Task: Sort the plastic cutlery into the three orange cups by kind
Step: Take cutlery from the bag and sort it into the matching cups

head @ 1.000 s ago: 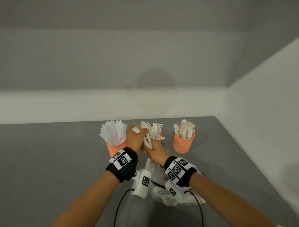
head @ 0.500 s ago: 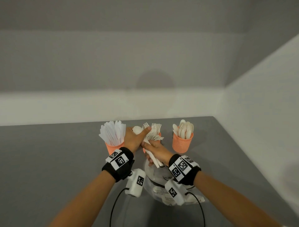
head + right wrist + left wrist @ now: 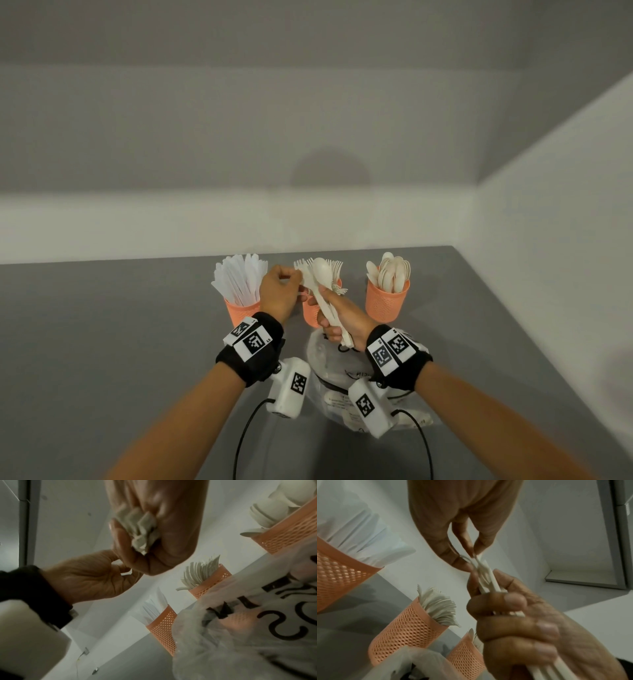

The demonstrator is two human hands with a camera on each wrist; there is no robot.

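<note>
Three orange mesh cups stand in a row on the grey table: knives cup (image 3: pixel 239 310), forks cup (image 3: pixel 311 313), spoons cup (image 3: pixel 387 303). My right hand (image 3: pixel 337 325) grips a bundle of white cutlery (image 3: pixel 323 294) by its handles in front of the forks cup, with a spoon bowl and fork tines sticking up. My left hand (image 3: pixel 298 287) pinches the upper end of one white piece in that bundle (image 3: pixel 476 559). I cannot tell which kind that piece is. The wrist views show the same cups: forks cup (image 3: pixel 406 626), spoons cup (image 3: pixel 288 534).
A crumpled clear plastic bag (image 3: pixel 337 387) with black print lies on the table just below my wrists, close to the cups. A white wall runs along the table's far edge and another along its right side.
My right hand drew the bundle back toward me and stood it more upright. The spoon bowl once by my left thumb now sits mid-bundle. My left fingers shifted to the bundle's left side.
</note>
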